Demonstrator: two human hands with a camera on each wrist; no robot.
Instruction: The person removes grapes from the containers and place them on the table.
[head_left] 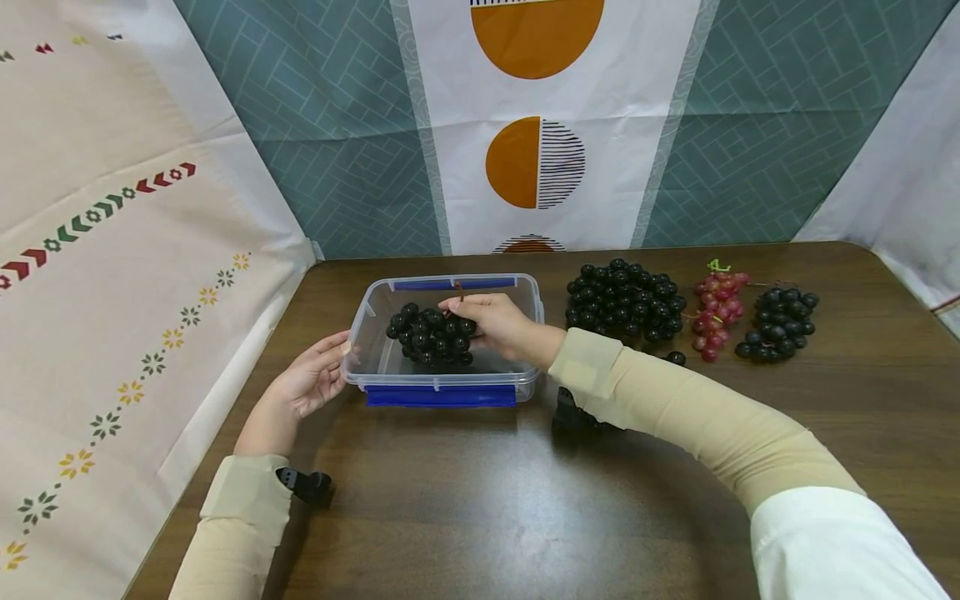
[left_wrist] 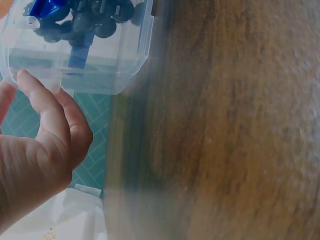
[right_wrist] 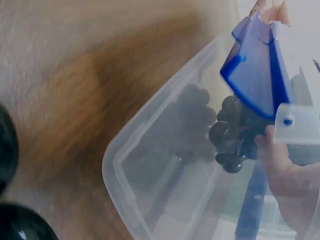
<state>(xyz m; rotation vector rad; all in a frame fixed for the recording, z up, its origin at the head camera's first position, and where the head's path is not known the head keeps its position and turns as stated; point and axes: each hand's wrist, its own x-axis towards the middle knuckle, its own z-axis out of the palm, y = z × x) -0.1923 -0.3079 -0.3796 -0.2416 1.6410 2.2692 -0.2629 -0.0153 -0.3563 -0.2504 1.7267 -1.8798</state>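
Note:
A clear plastic container (head_left: 352,375) with blue clips stands on the table. My right hand (head_left: 498,321) reaches over its right side and pinches a bunch of black grapes (head_left: 431,333) near the top, by its brown stem. The bunch is inside the container's walls; through the clear plastic it shows in the right wrist view as dark grapes (right_wrist: 230,132). My left hand (head_left: 311,375) touches the container's left wall with its fingertips, the fingers loosely extended. The left wrist view shows those fingers (left_wrist: 47,107) against the container's corner (left_wrist: 35,70).
To the right of the container lie a large heap of black grapes (head_left: 618,300), a bunch of red grapes (head_left: 720,308) and a smaller black bunch (head_left: 780,325). One loose black grape (head_left: 675,357) sits in front of the heap. Patterned cloths (head_left: 345,133) hang behind the table (head_left: 450,517).

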